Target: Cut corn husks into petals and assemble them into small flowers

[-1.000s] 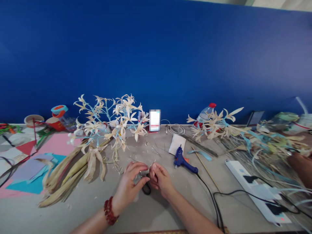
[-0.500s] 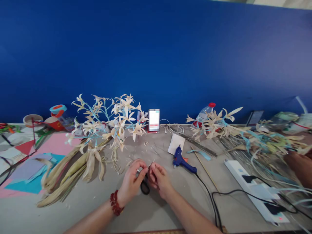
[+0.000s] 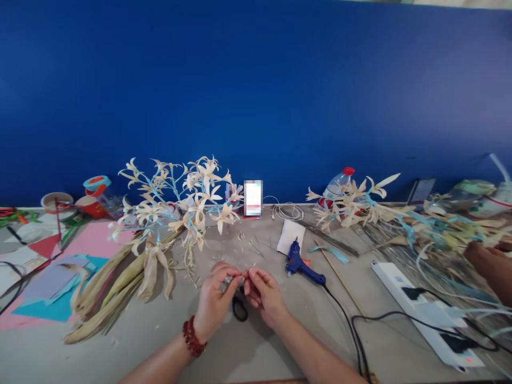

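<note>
My left hand (image 3: 219,292), with a red bead bracelet (image 3: 193,337) at its wrist, is closed in a pinch. My right hand (image 3: 262,294) is also pinched, its fingertips touching or almost touching those of the left. Whatever lies between the fingertips is too small to make out. Below and between my hands, a black scissor handle (image 3: 240,308) shows on the table, the rest of it hidden. To the right of my hands a blue glue gun (image 3: 302,264) lies by a white pad (image 3: 290,238).
Cream husk flowers (image 3: 192,202) stand at the back left, above dried husks (image 3: 116,282) and coloured paper (image 3: 44,304). A phone (image 3: 253,198) leans at the wall. On the right lie a power strip (image 3: 424,314) with black cords and a thin stick (image 3: 340,277). Another person's hand (image 3: 490,272) is at far right.
My fingertips have shifted slightly and come closer together, still pinched. The view has turned a little to the left. The other person's hand at far right has moved slightly.
</note>
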`<control>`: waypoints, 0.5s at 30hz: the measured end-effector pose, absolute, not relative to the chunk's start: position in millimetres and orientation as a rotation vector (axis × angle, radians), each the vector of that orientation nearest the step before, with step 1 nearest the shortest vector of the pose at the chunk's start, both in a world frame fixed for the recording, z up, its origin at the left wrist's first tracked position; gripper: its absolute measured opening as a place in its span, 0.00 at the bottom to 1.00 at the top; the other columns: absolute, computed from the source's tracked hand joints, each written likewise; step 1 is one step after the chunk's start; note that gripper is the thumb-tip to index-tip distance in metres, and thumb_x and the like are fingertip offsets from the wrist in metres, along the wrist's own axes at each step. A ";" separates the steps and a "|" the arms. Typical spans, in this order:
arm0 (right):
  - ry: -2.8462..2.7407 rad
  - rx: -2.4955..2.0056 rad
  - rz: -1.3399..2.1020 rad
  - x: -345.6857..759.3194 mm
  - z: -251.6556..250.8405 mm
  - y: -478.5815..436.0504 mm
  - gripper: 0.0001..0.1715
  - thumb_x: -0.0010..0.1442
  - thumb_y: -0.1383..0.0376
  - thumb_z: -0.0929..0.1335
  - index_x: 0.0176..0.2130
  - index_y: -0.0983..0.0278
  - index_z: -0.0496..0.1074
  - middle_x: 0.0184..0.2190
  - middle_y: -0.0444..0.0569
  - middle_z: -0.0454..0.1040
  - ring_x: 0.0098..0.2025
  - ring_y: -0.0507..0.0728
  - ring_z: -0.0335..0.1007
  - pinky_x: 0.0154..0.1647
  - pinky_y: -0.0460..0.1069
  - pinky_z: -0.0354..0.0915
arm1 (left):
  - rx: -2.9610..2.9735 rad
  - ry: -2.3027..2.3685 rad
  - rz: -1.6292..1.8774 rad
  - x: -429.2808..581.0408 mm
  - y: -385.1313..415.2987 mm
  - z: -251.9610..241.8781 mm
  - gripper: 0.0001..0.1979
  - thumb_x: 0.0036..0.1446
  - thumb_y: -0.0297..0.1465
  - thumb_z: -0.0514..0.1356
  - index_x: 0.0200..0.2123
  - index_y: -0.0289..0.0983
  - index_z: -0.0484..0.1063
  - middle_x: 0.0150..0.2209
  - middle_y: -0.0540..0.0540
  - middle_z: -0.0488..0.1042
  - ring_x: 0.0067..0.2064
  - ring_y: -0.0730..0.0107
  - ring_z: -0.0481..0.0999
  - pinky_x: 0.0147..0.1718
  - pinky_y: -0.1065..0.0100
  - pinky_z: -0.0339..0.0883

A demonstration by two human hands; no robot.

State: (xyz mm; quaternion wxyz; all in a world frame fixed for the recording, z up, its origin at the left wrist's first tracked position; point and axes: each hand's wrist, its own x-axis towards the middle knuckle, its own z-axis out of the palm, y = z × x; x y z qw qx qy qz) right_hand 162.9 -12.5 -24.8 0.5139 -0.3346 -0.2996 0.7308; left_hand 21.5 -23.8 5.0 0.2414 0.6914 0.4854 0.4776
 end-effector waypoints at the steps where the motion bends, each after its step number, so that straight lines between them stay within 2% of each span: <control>1: -0.763 -0.833 1.714 163.2 -24.9 -12.9 0.20 0.53 0.51 0.73 0.31 0.67 0.74 0.15 0.41 0.69 0.13 0.43 0.46 0.11 0.40 0.47 | 1.932 1.340 1.303 21.1 -23.6 6.3 0.05 0.60 0.29 0.57 0.34 0.39 0.72 0.33 0.46 0.76 0.38 0.64 0.75 0.50 0.57 0.64; 7: -1.028 -0.994 1.512 166.5 -27.2 -14.8 0.21 0.56 0.50 0.70 0.33 0.67 0.76 0.16 0.42 0.69 0.14 0.45 0.54 0.14 0.41 0.50 | 2.296 1.307 1.078 12.7 -17.6 16.3 0.08 0.61 0.25 0.52 0.33 0.39 0.70 0.33 0.46 0.73 0.38 0.63 0.71 0.51 0.55 0.61; 11: -0.961 -0.966 1.561 166.2 -26.7 -15.0 0.21 0.55 0.50 0.71 0.34 0.67 0.76 0.16 0.41 0.69 0.14 0.45 0.53 0.13 0.41 0.50 | 2.165 1.308 1.010 6.2 -16.8 21.6 0.09 0.62 0.28 0.51 0.30 0.39 0.66 0.31 0.47 0.71 0.36 0.65 0.70 0.40 0.63 0.64; 15: -0.863 -0.897 1.634 167.2 -24.7 -13.1 0.20 0.55 0.52 0.71 0.36 0.67 0.76 0.16 0.41 0.69 0.14 0.44 0.52 0.12 0.40 0.48 | 1.955 1.374 1.060 2.9 -19.5 20.7 0.08 0.63 0.30 0.50 0.31 0.38 0.64 0.31 0.48 0.68 0.35 0.67 0.69 0.37 0.67 0.63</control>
